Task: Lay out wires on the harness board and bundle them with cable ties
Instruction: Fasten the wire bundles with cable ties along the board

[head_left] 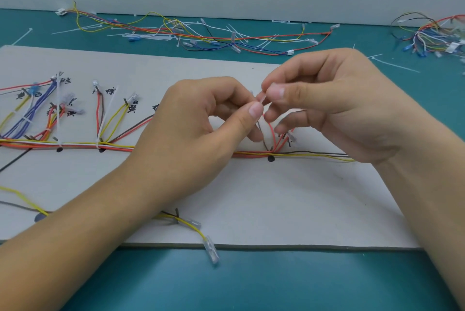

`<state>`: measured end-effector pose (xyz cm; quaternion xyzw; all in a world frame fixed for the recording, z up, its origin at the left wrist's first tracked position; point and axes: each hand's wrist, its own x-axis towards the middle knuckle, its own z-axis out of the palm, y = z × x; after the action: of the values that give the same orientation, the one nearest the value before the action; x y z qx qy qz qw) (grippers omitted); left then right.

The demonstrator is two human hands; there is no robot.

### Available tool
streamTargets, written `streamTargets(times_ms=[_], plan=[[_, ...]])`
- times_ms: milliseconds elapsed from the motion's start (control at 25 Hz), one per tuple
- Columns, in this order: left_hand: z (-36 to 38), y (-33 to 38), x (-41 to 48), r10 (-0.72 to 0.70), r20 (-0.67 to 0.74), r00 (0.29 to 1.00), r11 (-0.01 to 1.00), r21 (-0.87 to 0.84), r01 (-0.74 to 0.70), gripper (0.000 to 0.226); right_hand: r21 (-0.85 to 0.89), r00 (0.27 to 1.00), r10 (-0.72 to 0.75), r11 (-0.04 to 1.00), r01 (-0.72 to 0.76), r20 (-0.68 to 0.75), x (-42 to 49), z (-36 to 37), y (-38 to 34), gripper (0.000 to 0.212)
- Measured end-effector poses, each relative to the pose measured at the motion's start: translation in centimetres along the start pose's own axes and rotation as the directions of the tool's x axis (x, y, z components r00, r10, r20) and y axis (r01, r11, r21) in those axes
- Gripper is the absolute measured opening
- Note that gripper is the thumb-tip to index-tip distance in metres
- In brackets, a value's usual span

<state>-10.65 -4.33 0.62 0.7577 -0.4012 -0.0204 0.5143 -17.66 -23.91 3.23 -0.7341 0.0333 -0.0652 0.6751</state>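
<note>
Teal bench [251,285] nearest; above grey cardboard harness board [276,210], left hand [196,119] and right hand [339,109] pinch-grip one clear plastic terminal sleeve [262,99], I judge for routing.

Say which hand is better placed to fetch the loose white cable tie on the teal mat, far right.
Right, likely: the right hand is nearest that loose white cable tie; the left hand lies farther off. Both pinch a small clear plastic piece, so it must release first.
</note>
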Motion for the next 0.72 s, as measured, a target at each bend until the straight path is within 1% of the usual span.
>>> streamTargets(times_ms=[80,160,240,360,520,720], plan=[[-0.1,-0.1,0.1,0.002,-0.008,1.000,1.000,-0.018,-0.002,0.004,0.026,0.995,-0.018,0.999,0.020,-0.098,0.0,-0.4,-0.4,0.012],[-0.3,-0.3,0.1,0.043,0.021,0.999,0.995,0.086,-0.045,0.004,0.000,0.979,-0.040,0.999,0.041,-0.201,0.0,-1.0,-0.8,0.003],[-0.4,-0.7,0.0,0.061,0.111,0.992,0.975,0.206,-0.083,0.007,-0.111,0.958,-0.076,0.993,0.046,-0.277,0.1,-1.4,-0.8,0.009],[-0.4,-0.8,0.0,0.013,0.238,0.971,0.939,0.332,-0.094,0.007,-0.257,0.928,-0.137,0.965,0.047,-0.346,0.2,-1.7,-0.8,0.012],[-0.3,-0.4,0.0,0.005,0.260,0.966,0.936,0.339,-0.096,0.003,-0.358,0.908,-0.174,0.933,0.029,-0.382,0.4,-1.9,-0.8,0.012],[0.4,-0.2,0.2,0.022,0.303,0.953,0.896,0.418,-0.154,0.006,-0.477,0.944,-0.134,0.879,-0.028,-0.303,0.9,-0.8,0.3,0.012]])
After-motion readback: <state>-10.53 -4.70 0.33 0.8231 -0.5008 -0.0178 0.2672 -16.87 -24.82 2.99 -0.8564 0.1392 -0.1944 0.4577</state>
